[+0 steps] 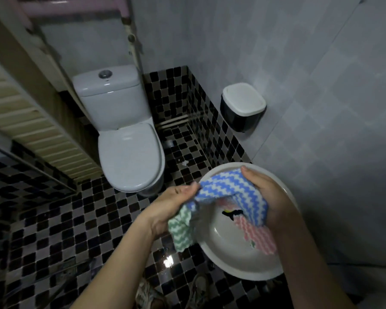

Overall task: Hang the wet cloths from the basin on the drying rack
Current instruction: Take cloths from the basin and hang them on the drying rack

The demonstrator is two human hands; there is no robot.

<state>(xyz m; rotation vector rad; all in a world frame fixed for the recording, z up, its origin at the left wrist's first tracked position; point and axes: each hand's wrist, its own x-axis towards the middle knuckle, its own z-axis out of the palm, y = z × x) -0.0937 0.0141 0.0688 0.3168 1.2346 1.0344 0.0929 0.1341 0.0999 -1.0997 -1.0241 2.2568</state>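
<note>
A small bathroom: pale tiled walls (321, 108) and a floor (53, 219) of black-and-grey mosaic tile, wet and glinting near the person's feet. A white toilet (129, 152) stands against the far wall, lid down. The white basin (223, 246) sits on the floor at lower right, close to the right-hand wall. At the top left edge, high and well apart from everything else, run pink bars (71, 7), most likely the drying rack. A black wall bin (243, 108) with a white lid hangs beyond the basin.

The blue zigzag cloth (227, 188) is stretched over the basin between both hands, its long axis running left to right. A pink zigzag cloth (256, 233) lies in the basin beneath it. A green zigzag cloth (181, 230) dangles outside the basin's left rim.

The left hand (172, 204) is curled, pinching the blue cloth's left end with the green cloth bunched in the same grip. The right hand (265, 192) is closed round the blue cloth's right end. The rack lies up and to the left, so the left hand is nearer to it.
</note>
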